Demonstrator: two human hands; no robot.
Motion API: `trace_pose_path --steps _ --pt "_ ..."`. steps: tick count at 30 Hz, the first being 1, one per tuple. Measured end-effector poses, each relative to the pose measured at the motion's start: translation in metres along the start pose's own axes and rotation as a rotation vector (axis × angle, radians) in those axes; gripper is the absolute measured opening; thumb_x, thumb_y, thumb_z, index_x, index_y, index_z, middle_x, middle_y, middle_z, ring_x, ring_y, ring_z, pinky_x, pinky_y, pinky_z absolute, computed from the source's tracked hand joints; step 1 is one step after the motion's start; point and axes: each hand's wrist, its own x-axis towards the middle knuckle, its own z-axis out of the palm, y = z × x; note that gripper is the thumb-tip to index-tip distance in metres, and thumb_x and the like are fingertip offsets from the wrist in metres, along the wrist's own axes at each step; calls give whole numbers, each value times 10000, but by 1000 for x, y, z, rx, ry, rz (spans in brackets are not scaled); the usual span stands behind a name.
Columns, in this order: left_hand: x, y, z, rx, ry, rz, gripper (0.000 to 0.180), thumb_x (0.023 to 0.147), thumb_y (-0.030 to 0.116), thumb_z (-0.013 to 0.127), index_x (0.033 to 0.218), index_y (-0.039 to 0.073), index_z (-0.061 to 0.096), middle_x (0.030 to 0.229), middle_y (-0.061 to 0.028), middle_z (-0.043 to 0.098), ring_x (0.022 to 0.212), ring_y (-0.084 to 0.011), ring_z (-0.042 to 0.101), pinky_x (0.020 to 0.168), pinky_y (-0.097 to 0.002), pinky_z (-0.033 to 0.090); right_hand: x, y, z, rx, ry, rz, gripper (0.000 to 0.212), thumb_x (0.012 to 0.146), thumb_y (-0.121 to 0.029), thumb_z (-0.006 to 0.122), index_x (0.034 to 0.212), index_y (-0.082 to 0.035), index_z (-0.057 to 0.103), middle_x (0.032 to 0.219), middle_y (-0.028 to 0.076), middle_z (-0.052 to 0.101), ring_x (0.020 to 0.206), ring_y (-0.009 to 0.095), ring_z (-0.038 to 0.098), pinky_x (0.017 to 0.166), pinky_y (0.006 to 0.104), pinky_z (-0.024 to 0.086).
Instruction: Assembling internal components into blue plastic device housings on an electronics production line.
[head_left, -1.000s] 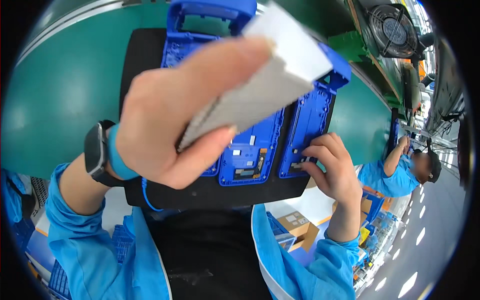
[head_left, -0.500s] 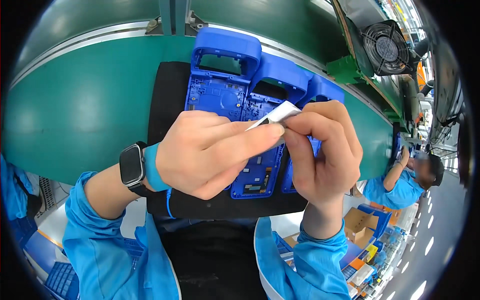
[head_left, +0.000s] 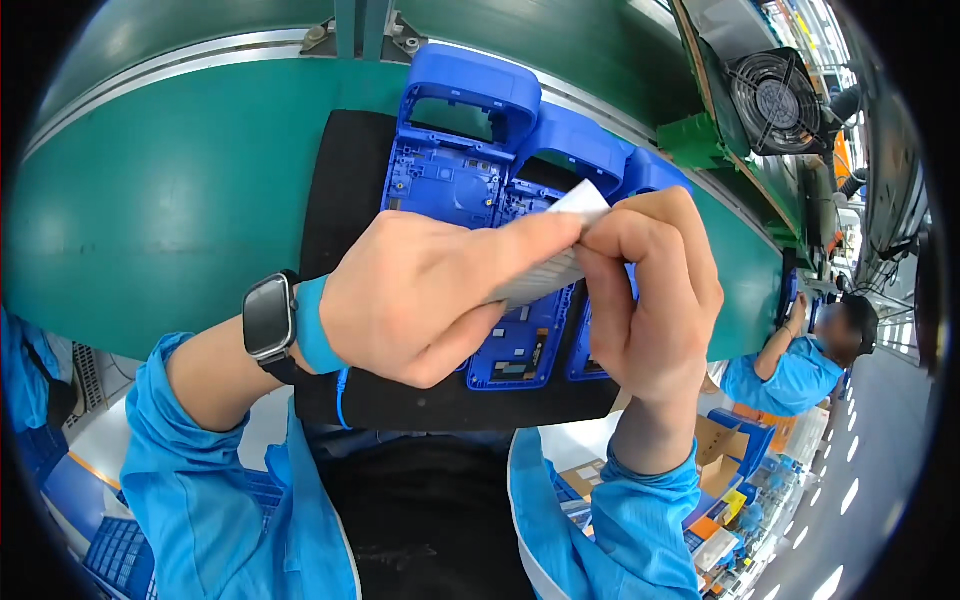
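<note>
Over the black mat, a thin white-and-grey sheet with faint rows across it is held up between my hands. My left hand is closed on the sheet, thumb below and index finger along its top. My right hand pinches at the sheet's upper edge, beside the left index fingertip; anything small between those fingers is hidden. Under my hands lie blue plastic housings: one at the left, a second in the middle and a third at the right. My hands partly cover them.
A blue cord runs from my left wristband over the mat's near edge. The green work surface extends to both sides. A black fan stands at the far right. Beyond the bench, a co-worker in blue works at the right.
My left hand has shifted slightly right and turned the sheet, so its grey row-marked face now shows. Both hands stay close together. The whole view has shifted a little.
</note>
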Motion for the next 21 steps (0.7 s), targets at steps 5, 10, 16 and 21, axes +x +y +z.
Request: trace_pose_path --steps 5,10,16,21 --pt "0 1 -6 -32 39 -227 757 770 3 654 1476 -54 386 1042 -229 705 883 -308 735 793 -338 561 -9 -1 1 -57 -15 -15 267 696 93 752 901 -14 619 829 110 585 687 279 556 575 355 440" --pt "0 -9 -9 -95 99 -216 778 907 3 569 1572 -22 167 1357 -276 574 1200 -303 637 1002 -368 486 -14 -2 -8 75 -21 97 217 738 112 717 891 -7 620 842 116 603 737 280 596 626 344 478" --pt "-8 -16 -7 -98 194 -171 777 890 -23 573 1563 -32 185 1345 -290 576 1193 -292 644 979 -357 501 -26 -5 -4 208 -483 146 160 782 69 681 888 -2 586 863 130 573 750 313 560 655 384 474" --pt "-3 -12 -4 -63 190 -217 768 861 -16 616 1541 -34 259 1308 -261 613 1093 -281 694 929 -338 526 -33 -5 3 178 -699 124 174 773 54 682 899 -11 582 846 124 558 760 333 560 662 412 471"
